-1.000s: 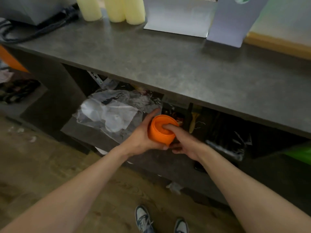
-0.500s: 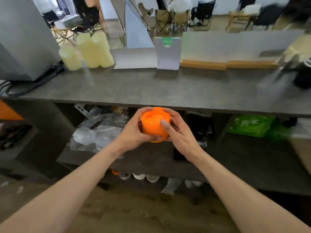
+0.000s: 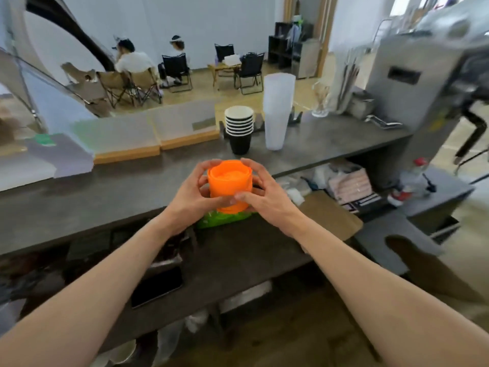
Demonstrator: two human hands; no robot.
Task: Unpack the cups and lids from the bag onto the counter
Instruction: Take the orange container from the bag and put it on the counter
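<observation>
An orange stack of cups (image 3: 229, 185) is held upright between both my hands just above the front edge of the grey counter (image 3: 105, 192). My left hand (image 3: 191, 195) wraps its left side and my right hand (image 3: 260, 193) its right side, fingers curled around it. Under the stack, a green bag (image 3: 222, 221) lies on the shelf below the counter. A stack of black paper cups (image 3: 239, 128) and a tall stack of clear plastic cups (image 3: 277, 111) stand on the counter behind.
Wooden-based clear panels (image 3: 158, 133) line the counter's back edge. A grey machine (image 3: 423, 83) stands at the right end. The lower shelf holds a brown board (image 3: 330, 218), packets and a dark phone (image 3: 158, 287). People sit on chairs far behind.
Both hands have lifted the orange stack from the lower shelf to counter height. My view has swung up and to the right, bringing the cup stacks and the machine into sight.
</observation>
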